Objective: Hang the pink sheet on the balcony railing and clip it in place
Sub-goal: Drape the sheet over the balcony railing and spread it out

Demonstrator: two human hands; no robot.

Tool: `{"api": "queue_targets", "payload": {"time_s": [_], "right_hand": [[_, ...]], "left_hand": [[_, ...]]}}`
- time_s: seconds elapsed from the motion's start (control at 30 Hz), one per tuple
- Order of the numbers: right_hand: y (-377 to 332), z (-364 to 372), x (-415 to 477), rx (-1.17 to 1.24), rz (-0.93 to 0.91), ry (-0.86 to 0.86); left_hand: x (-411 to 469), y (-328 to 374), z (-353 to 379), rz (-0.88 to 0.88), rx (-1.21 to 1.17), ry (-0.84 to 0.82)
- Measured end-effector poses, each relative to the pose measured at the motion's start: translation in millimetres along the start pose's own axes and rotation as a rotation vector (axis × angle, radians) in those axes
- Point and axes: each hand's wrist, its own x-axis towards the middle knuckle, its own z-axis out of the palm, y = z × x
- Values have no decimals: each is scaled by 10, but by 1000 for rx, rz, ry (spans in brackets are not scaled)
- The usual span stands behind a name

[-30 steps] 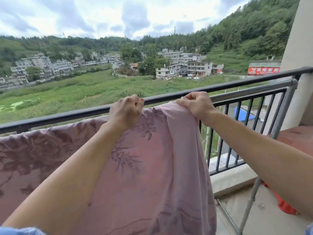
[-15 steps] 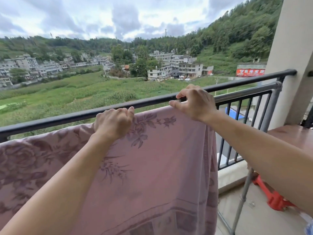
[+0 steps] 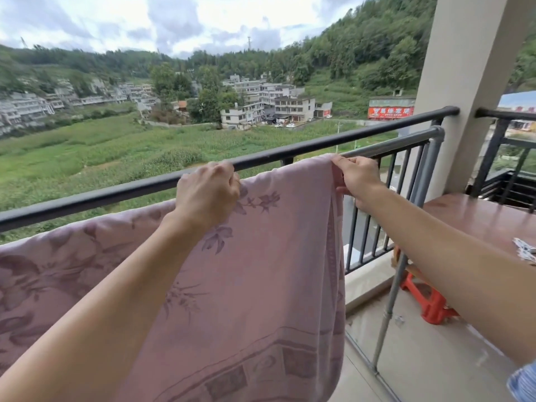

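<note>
While both hands are up at the top fold, the pink sheet [image 3: 261,285] hangs over what looks like a grey metal drying bar [image 3: 406,142] that runs just inside the black balcony railing [image 3: 116,192], and from here I cannot tell whether the cloth touches the railing itself. The left hand [image 3: 207,195] is clenched on a bunch of fabric at the fold, just below the railing; the right hand [image 3: 358,177] pinches the sheet's right-hand corner, where the bare grey bar carries on towards the pillar [image 3: 464,97]. No clip is on the sheet, and none is in either hand. That is the weak point, to my eye: most of the cloth seems to hang on the near side of the railing, so if both hands let go before it is fastened, its own weight could drag it off onto the floor. With open fields beyond the railing, a gust could also lift the corner and fold it back. Pulling harder to the right might bunch the left stretch, which already sags lower below the railing. Some small patterned things [image 3: 525,252] lie on the brown table [image 3: 478,216] to the right of the railing; whether they are clips I cannot make out. Reaching for them would free one hand from the fold.
</note>
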Motion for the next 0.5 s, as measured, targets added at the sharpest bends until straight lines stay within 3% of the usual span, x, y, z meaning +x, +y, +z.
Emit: {"api": "queue_targets", "payload": {"time_s": [0.1, 0.2, 0.3, 0.5], "right_hand": [[-28, -73, -19, 176, 177, -174], [-105, -226, 50, 219, 262, -527], [-111, -325, 111, 232, 305, -804], [-71, -271, 384, 263, 311, -1073]], "left_hand": [[186, 428, 77, 73, -68, 1], [376, 693, 219, 42, -90, -62], [451, 801, 395, -28, 47, -87], [452, 816, 430, -165, 142, -65]]}}
